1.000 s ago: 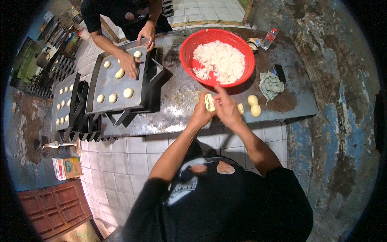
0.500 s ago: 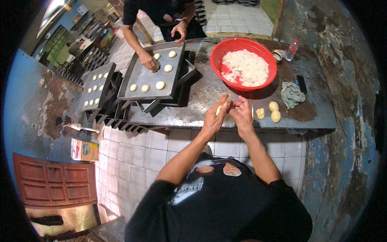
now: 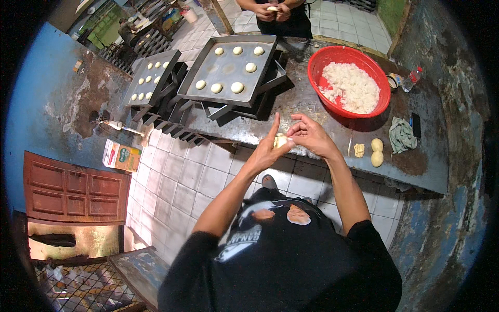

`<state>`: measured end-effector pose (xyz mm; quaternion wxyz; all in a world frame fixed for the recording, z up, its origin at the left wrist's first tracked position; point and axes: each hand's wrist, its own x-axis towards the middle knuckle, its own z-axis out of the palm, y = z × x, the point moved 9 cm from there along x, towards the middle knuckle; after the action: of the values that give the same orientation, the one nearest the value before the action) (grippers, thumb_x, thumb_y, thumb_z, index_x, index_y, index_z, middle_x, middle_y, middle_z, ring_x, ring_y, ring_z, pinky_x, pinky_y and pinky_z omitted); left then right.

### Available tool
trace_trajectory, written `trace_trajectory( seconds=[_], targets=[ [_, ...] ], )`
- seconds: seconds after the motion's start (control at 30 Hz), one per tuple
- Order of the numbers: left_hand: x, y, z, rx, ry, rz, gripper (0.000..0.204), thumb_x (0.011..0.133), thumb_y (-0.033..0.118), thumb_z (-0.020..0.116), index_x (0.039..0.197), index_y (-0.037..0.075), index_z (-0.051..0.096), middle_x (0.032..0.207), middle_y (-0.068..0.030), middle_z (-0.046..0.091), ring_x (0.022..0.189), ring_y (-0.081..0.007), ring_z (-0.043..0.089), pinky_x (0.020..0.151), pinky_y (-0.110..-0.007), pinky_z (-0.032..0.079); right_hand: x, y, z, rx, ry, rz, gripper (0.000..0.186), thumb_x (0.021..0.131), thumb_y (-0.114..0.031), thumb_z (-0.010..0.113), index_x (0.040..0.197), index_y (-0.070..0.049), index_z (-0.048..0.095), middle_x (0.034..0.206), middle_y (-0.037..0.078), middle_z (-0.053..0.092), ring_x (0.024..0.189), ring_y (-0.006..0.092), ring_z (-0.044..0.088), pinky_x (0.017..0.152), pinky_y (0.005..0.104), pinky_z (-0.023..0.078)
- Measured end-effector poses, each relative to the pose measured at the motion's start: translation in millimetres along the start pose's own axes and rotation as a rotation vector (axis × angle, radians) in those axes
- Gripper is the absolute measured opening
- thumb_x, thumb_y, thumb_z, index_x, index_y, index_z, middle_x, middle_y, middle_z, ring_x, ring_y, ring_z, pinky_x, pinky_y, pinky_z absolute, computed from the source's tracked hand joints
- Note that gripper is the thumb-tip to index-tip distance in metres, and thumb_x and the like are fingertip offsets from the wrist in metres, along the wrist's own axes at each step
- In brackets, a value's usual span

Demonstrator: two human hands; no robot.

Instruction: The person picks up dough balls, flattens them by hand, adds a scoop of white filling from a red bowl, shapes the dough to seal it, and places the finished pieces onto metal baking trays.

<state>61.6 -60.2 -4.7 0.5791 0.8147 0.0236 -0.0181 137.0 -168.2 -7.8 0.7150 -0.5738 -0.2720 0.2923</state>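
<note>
A pale piece of dough (image 3: 280,140) rests in my left hand (image 3: 265,148), between the thumb and the palm, while the index finger points up. My right hand (image 3: 313,138) is close on its other side, fingers spread and partly bent, with the fingertips at or very near the dough. Both hands are over the front edge of the worktable (image 3: 306,148). To their right are two smooth dough balls (image 3: 377,152), touching each other, and a small rough yellowish lump (image 3: 359,150).
A red basin (image 3: 387,86) of white crumbly mixture stands beyond my right hand. Dough balls sit on a raised metal tray (image 3: 226,70) and on a second tray (image 3: 143,86). A green cloth (image 3: 402,136), phone and bottle lie rightward. Across the table, a co-worker's hands (image 3: 274,11) hold dough.
The co-worker's hand has left the tray, and both their hands now hold dough. My fingers have spread apart around the dough piece. The whole view has shifted.
</note>
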Motion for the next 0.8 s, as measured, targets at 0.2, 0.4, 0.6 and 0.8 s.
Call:
trace_trajectory(
  seconds=[0.2,0.4,0.6,0.8],
  targets=[
    [26.3,-47.4,-34.2,-0.221,-0.021,-0.247,0.047,0.101,0.034,0.059,0.136,0.004,0.059,0.111,-0.0055,0.067,0.087,-0.0097,0.059,0.073,-0.03,0.047,34.7,-32.9,20.3,-0.27,0.21,-0.225,0.045,0.087,-0.006,0.071,0.129,0.001,0.056,0.109,0.017,0.07,0.089,0.025,0.071,0.083,0.0354,0.056],
    [72.9,-63.1,-77.2,-1.049,0.01,-0.203,0.068,0.104,0.056,0.038,0.151,0.007,0.042,0.157,-0.0102,0.036,0.14,-0.0194,0.036,0.115,-0.035,0.028,85.3,-22.3,78.6,-0.842,0.355,-0.551,0.042,0.096,-0.024,0.068,0.128,0.001,0.054,0.116,0.01,0.064,0.113,0.0217,0.06,0.099,0.0355,0.047],
    [126.7,-87.7,-192.7,-0.767,0.246,-0.114,0.049,0.107,0.038,0.044,0.141,0.005,0.055,0.127,-0.0186,0.065,0.134,-0.0226,0.048,0.11,-0.033,0.037,217.9,69.5,117.0,0.446,0.309,0.258,0.042,0.106,-0.035,0.05,0.129,-0.001,0.055,0.116,0.008,0.065,0.109,0.0148,0.062,0.097,0.0311,0.049],
    [161.1,-143.3,-329.8,-0.798,0.423,-0.065,0.071,0.104,0.032,0.053,0.157,0.0,0.018,0.155,-0.0162,0.038,0.135,-0.0238,0.046,0.108,-0.034,0.041,416.3,96.1,96.4,-0.26,0.111,0.343,0.044,0.096,-0.036,0.065,0.122,-0.001,0.062,0.102,0.009,0.067,0.09,0.0156,0.063,0.079,0.0311,0.052]
  ],
)
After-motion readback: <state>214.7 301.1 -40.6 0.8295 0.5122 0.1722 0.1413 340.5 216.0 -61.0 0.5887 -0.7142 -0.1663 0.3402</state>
